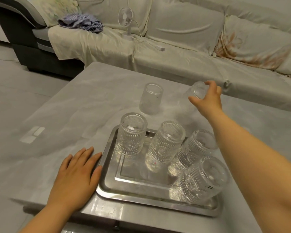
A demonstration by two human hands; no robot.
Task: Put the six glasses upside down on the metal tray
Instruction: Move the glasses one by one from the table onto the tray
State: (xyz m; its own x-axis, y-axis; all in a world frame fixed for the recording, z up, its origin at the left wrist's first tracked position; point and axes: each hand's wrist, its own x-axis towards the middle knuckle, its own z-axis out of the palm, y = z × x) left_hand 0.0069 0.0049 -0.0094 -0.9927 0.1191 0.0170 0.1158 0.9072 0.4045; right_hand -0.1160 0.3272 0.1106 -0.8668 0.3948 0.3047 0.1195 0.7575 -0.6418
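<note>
A metal tray (pixel 107 187) lies at the table's near edge. Several ribbed clear glasses stand upside down on it: one at the back left (pixel 131 134), one in the middle (pixel 166 142), one at the back right (pixel 196 148) and one at the front right (pixel 202 180). Beyond the tray another glass (pixel 150 99) stands on the table. My right hand (pixel 207 100) is shut on a blurred, tilted glass (pixel 197 90) above the table, base toward the fingers. My left hand (pixel 76 175) rests flat on the table, fingertips touching the tray's left rim.
The table (pixel 65 115) is grey, with a white sticker (pixel 32 134) at its left. Behind it runs a cloth-covered sofa (pixel 175 52) holding a small white fan (pixel 126 19), a cable and crumpled striped clothing (pixel 81 22).
</note>
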